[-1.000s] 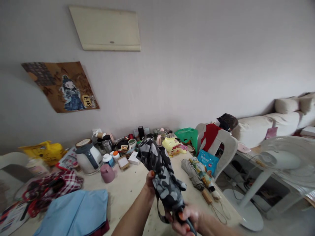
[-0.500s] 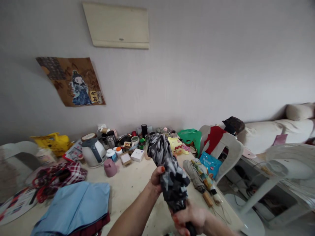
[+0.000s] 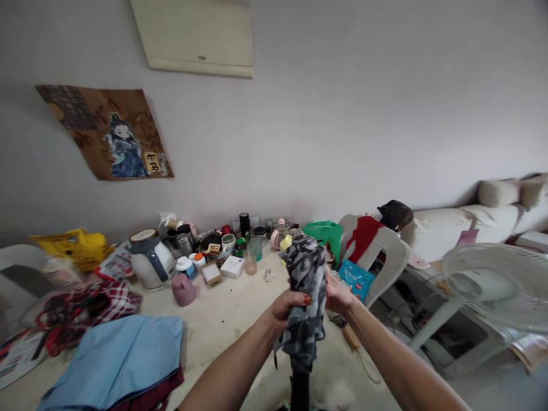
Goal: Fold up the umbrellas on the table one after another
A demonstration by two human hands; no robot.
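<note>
A folded umbrella (image 3: 306, 285) in black, grey and white camouflage is held up over the table, its black handle pointing down toward me. My left hand (image 3: 287, 308) wraps around its left side, the thumb lying across the cloth. On the opposite side my right hand (image 3: 338, 294) grips the canopy, its fingers partly hidden behind the fabric. Behind my right forearm lies another umbrella's wooden handle (image 3: 351, 338) with a cord loop; most of that umbrella is covered from view.
Left on the table (image 3: 231, 342) are folded light blue cloth (image 3: 124, 354), an electric kettle (image 3: 152, 262) and a pink cup (image 3: 183, 290). Small boxes, jars and glasses line the wall. To the right stand a white chair (image 3: 391, 251) with a blue packet (image 3: 356, 278) near it, and a fan (image 3: 479, 282).
My right hand has moved up from the umbrella's handle to the canopy's right side. The umbrella now stands straighter, and the view has shifted slightly right.
</note>
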